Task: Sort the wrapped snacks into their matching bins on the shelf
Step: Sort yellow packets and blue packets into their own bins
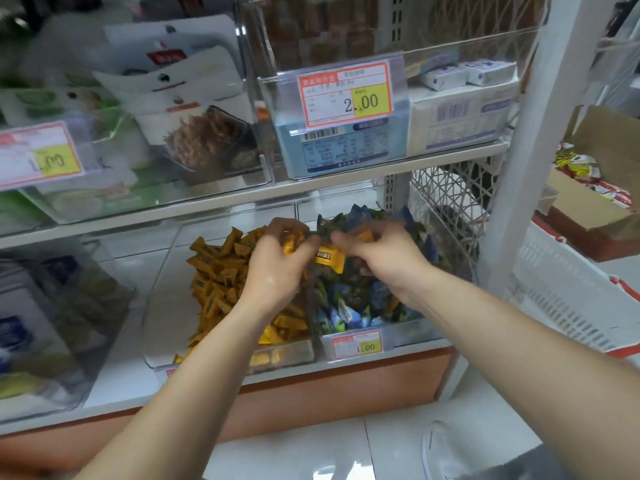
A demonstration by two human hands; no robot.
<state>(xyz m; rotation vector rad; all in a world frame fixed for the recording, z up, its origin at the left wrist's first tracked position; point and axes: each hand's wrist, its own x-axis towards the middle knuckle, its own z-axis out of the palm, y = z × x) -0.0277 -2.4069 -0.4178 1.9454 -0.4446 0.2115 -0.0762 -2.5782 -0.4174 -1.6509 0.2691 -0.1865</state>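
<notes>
The yellow snack (329,259) is a small wrapped piece, probably very light. Its thin, glossy wrapper looks likely to slip out of a loose pinch. It seems sturdy enough for a firm squeeze, and a hold across the body should be safer than one on a crimped end.

It hangs between the two hands, above the left edge of the right bin (408,332), which is full of blue and green snacks (360,299). The matching heap of yellow snacks (218,271) lies in the left bin (162,306), just beside it.

The left hand (277,268) is palm down, its fingers curled around other yellow pieces (290,245). The right hand (381,261), also palm down, appears to pinch the yellow snack's right end with thumb and fingertips drawn together. Both forearms reach in from the near side across the shelf (311,372).
</notes>
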